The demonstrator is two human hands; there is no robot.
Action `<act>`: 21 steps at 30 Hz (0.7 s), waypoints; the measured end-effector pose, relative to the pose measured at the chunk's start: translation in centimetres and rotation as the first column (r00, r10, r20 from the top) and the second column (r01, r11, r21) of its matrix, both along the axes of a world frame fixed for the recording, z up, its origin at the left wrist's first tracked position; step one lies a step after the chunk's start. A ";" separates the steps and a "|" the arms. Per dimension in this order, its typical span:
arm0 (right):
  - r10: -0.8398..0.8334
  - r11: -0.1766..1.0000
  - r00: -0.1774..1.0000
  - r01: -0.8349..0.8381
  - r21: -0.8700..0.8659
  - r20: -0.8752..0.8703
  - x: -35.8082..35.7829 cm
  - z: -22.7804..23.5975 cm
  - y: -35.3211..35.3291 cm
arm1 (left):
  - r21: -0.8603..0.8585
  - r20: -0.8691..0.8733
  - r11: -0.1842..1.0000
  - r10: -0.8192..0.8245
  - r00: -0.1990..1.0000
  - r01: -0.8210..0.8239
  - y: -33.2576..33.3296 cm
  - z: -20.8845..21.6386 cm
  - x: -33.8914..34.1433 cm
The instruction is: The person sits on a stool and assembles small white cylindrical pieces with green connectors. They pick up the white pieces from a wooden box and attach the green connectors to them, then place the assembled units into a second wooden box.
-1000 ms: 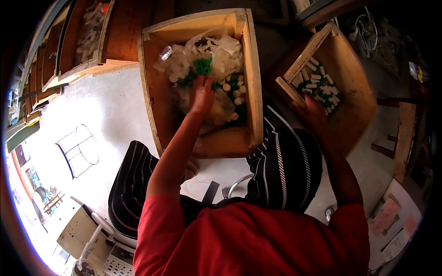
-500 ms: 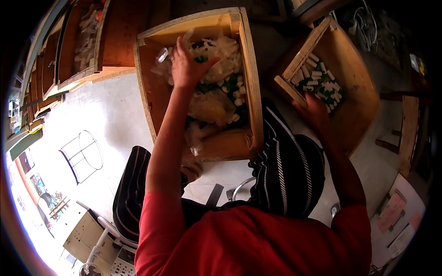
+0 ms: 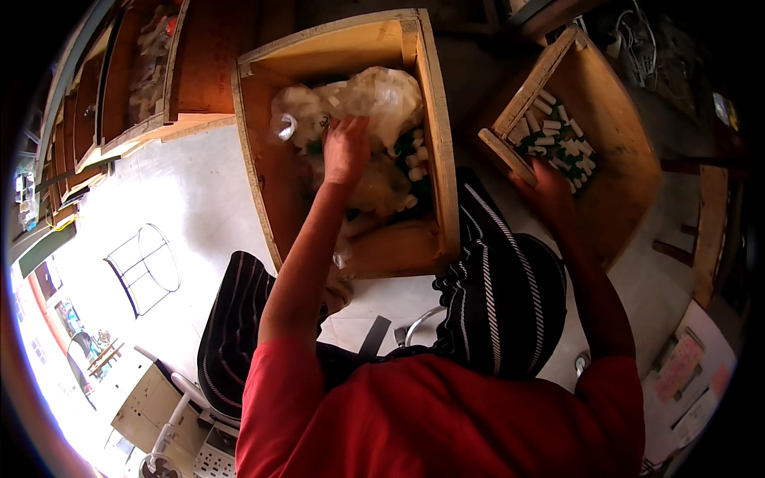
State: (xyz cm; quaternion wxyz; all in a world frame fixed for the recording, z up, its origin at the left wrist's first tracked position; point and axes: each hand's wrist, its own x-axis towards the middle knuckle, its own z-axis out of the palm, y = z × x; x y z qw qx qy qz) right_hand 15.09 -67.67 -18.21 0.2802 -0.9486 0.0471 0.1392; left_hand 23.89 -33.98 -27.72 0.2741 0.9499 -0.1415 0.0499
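Head view: I had both hands in sight, each at its own wooden box. The left box (image 3: 390, 259) filled the upper middle of the frame, its longer sides running roughly up and down. Inside it, a pale plastic bag (image 3: 389, 94) lay toward the far end, spread crosswise with its long axis running left to right. The left hand (image 3: 347, 150) was at its near edge, so from that grip the bag lay up the frame, mostly to the upper right. Of the two hands the left was by far the nearer; the right was well apart, outside this box. I could not tell whether the left grip was apart or together on the plastic, since the back of the hand hid the fingertips and the light was dim.

A lower plastic bag (image 3: 378, 190) lay just below and to the right of the left hand, and short white pieces (image 3: 416, 163) showed along the box's right wall.

At right of centre, the right hand (image 3: 550, 193) seemed clamped on the near wall of the right box (image 3: 621, 175), thumb and fingers on either side of the wood. White cylinders (image 3: 574, 148) lay in a loose heap with green bits just beyond that grip, up and to the right, their long axes pointing in various directions.
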 end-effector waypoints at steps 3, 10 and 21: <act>0.003 1.000 1.000 -0.003 -0.009 -0.021 0.1 0.1 0.1 | -0.015 -0.062 1.000 -0.026 0.998 0.025 0.3 0.5 -2.5; -0.004 0.999 1.000 0.003 -0.050 -0.008 0.1 -0.1 0.2 | 0.138 -0.128 0.987 -0.071 0.989 0.088 -1.4 -0.8 -3.1; -0.028 1.000 1.000 0.028 -0.008 -0.009 0.0 0.3 0.6 | 0.327 0.026 0.945 0.000 1.000 -0.008 -3.4 -4.6 0.8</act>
